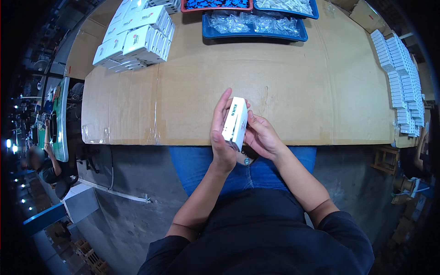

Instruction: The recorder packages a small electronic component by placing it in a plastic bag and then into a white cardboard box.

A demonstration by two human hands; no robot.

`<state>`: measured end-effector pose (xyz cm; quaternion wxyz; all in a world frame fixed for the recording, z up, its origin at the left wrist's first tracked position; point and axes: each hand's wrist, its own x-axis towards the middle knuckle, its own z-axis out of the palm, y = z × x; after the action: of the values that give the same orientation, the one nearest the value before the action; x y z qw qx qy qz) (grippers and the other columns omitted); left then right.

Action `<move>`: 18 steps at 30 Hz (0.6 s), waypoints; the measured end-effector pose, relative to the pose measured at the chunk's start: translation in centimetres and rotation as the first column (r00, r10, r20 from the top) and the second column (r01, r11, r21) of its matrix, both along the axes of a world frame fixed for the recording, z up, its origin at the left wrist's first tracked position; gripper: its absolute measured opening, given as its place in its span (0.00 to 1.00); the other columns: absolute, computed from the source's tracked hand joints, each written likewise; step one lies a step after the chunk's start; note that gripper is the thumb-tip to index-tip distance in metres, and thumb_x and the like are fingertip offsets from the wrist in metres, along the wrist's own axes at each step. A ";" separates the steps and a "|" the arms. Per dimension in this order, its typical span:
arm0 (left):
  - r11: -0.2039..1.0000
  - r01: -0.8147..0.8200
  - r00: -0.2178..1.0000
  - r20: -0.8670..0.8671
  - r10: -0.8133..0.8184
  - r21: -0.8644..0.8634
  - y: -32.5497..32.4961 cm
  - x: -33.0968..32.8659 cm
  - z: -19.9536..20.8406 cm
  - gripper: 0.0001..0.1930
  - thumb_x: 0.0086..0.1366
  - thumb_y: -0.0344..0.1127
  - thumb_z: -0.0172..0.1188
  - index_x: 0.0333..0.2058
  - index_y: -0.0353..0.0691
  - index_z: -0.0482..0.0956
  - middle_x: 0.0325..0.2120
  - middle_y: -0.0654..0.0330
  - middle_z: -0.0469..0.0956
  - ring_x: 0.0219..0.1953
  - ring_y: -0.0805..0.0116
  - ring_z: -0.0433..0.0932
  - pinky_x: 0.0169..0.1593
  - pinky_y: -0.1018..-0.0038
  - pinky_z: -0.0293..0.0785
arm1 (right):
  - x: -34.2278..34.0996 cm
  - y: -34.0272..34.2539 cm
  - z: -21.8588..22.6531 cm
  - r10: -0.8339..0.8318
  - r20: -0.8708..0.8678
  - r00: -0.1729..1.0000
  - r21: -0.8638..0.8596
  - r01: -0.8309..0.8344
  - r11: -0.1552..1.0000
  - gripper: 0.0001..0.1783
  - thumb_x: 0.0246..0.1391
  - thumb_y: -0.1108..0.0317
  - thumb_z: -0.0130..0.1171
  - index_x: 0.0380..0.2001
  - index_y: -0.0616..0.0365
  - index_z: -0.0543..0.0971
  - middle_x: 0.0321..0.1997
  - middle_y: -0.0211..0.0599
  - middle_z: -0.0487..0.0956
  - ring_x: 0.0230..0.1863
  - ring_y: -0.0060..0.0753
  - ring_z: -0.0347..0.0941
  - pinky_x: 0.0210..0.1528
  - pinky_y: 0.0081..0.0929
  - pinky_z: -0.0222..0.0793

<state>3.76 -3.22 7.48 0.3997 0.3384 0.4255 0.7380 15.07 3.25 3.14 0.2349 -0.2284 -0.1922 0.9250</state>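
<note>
At frame centre, left hand [222, 137] and right hand [262, 136] clasp a small white rectangular cardboard box [235, 123], long axis near-vertical, top tilted slightly right.

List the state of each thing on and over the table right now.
Small white box: held upright between both hands.
Left hand: closed on the box.
Right hand: closed on the box.
Stacked white boxes: piled, closed.
Blue trays: filled with clear bags.
Row of white boxes: lined along the right edge.
</note>
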 end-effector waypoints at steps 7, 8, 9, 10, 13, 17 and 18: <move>0.998 0.024 0.988 -0.151 -0.034 -0.063 -0.2 0.1 -0.8 0.58 0.66 0.81 0.38 0.71 0.25 0.57 0.60 0.45 0.71 0.64 0.55 0.71 0.68 0.60 0.66 | 0.4 0.5 -1.3 0.055 -0.057 0.997 0.008 -0.054 0.998 0.26 0.77 0.51 0.49 0.60 0.63 0.73 0.57 0.40 0.80 0.58 0.30 0.79 0.60 0.34 0.78; 0.997 -0.009 0.977 -0.214 -0.008 -0.081 -0.2 0.0 -0.8 0.57 0.66 0.79 0.40 0.71 0.25 0.57 0.60 0.45 0.71 0.63 0.55 0.71 0.69 0.60 0.66 | 0.3 0.7 -1.1 0.052 -0.036 0.998 -0.037 -0.053 0.998 0.25 0.76 0.51 0.49 0.60 0.63 0.74 0.56 0.40 0.80 0.56 0.30 0.79 0.58 0.33 0.80; 0.994 -0.044 0.961 -0.278 0.015 -0.096 -0.1 0.0 -0.8 0.56 0.67 0.77 0.42 0.71 0.25 0.57 0.60 0.44 0.70 0.63 0.55 0.71 0.69 0.61 0.65 | 0.2 0.9 -1.0 0.051 -0.038 0.998 -0.037 -0.052 0.998 0.25 0.76 0.51 0.49 0.60 0.63 0.74 0.56 0.40 0.80 0.56 0.30 0.79 0.58 0.33 0.80; 0.995 -0.042 0.960 -0.279 0.014 -0.095 -0.1 0.0 -1.0 0.56 0.67 0.77 0.42 0.71 0.25 0.57 0.60 0.44 0.70 0.63 0.55 0.71 0.69 0.61 0.65 | 0.2 1.1 -0.8 0.033 0.033 0.999 -0.027 -0.032 0.999 0.24 0.76 0.52 0.51 0.59 0.62 0.74 0.54 0.41 0.81 0.54 0.29 0.80 0.55 0.31 0.81; 0.989 -0.136 0.920 -0.378 0.106 -0.054 0.0 0.1 -1.7 0.46 0.70 0.63 0.44 0.68 0.21 0.61 0.60 0.41 0.69 0.62 0.52 0.72 0.67 0.60 0.67 | 0.4 1.3 0.6 -0.049 0.157 0.986 0.026 0.046 0.999 0.22 0.75 0.54 0.53 0.59 0.61 0.75 0.51 0.41 0.81 0.49 0.27 0.82 0.49 0.26 0.82; 0.984 -0.175 0.861 -0.486 0.146 -0.015 0.5 -0.2 -2.3 0.42 0.71 0.57 0.45 0.68 0.21 0.62 0.60 0.38 0.69 0.62 0.48 0.72 0.66 0.59 0.67 | 0.0 0.3 3.6 -0.161 0.306 0.938 0.205 0.100 0.974 0.22 0.74 0.56 0.55 0.59 0.61 0.75 0.48 0.39 0.82 0.44 0.22 0.80 0.43 0.19 0.80; 0.983 -0.182 0.834 -0.528 0.161 0.012 0.6 -0.3 -2.6 0.43 0.72 0.59 0.45 0.68 0.22 0.62 0.59 0.38 0.69 0.61 0.48 0.72 0.65 0.58 0.68 | 0.0 -0.1 4.3 -0.132 0.270 0.954 0.208 0.076 0.975 0.24 0.73 0.57 0.57 0.62 0.63 0.73 0.52 0.40 0.81 0.49 0.23 0.79 0.47 0.20 0.79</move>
<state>3.43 -2.63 4.90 0.2063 0.4802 0.5616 0.6415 15.12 3.17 7.39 0.2748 -0.3435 -0.3011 0.8461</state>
